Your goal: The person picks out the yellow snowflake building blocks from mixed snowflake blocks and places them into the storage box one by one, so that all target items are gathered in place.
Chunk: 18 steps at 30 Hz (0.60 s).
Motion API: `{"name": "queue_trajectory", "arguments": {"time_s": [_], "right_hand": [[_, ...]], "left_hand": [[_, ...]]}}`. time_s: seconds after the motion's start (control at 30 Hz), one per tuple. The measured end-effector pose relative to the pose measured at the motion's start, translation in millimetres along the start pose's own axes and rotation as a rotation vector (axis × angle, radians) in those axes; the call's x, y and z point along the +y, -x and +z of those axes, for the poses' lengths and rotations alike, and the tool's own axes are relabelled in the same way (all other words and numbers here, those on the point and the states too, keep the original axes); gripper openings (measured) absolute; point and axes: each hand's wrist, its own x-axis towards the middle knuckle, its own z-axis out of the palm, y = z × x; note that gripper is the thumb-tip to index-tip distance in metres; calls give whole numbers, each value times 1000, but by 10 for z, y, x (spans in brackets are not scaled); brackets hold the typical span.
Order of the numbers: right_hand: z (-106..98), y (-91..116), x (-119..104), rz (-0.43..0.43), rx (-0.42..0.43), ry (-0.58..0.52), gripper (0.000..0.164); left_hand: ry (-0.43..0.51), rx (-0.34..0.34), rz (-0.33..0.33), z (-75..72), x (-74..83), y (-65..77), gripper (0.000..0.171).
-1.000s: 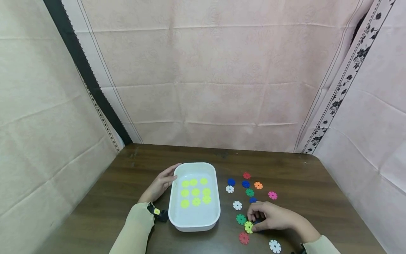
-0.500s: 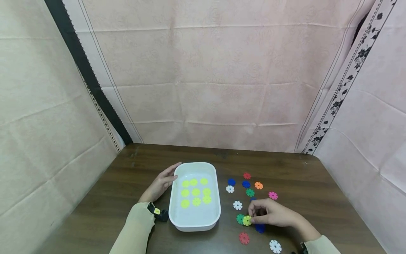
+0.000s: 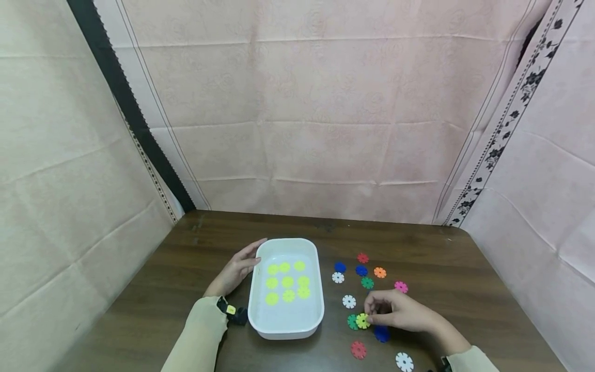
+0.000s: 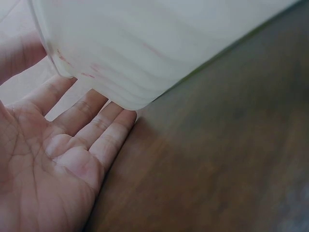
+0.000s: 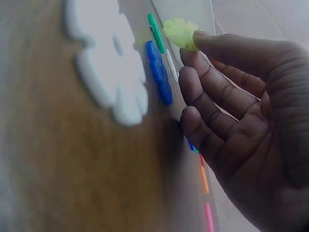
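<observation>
A white plastic tub (image 3: 285, 318) stands on the wooden table with several yellow-green notched discs (image 3: 287, 282) lying spread over its floor. My left hand (image 3: 234, 269) holds the tub's left side, thumb at the rim and fingers along the outer wall; in the left wrist view the fingertips pass behind the tub (image 4: 130, 53). Between thumb and forefinger my right hand (image 3: 395, 311) pinches one yellow-green notched disc (image 5: 179, 33), raised over the table. A green notched disc (image 3: 352, 321) lies partly behind it, and a blue one (image 3: 382, 334) sits below the hand.
Right of the tub lie more loose notched discs: white (image 3: 404, 361), red (image 3: 358, 350), orange (image 3: 379, 272), pink (image 3: 401, 287), green (image 3: 367, 282) and blue (image 3: 361, 270). Pale cloth (image 3: 316, 129) hangs behind the table and along both sides.
My right hand has lifted the yellow-green disc slightly upward, uncovering the blue disc beneath the hand. The left hand and the tub have stayed in place.
</observation>
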Motion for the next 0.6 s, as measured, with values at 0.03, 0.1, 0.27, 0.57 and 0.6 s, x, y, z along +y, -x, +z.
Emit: {"name": "queue_trajectory", "arguments": {"time_s": [0.03,0.1,0.27,0.57,0.6], "right_hand": [[-1,1,0,5,0,-3,6],[-2,2,-2,15,1,-8,6],[-9,-5,-21,26,6,-7,7],[-42,-71,-74,-14,29,33,5],[-47,-86,-82,-19,31,41,6]], "left_hand": [[1,1,-1,2,3,0,57],[2,1,2,6,6,-1,56],[-6,12,0,16,17,8,53],[-8,12,-4,23,23,12,56],[-10,9,-4,21,21,12,56]]}}
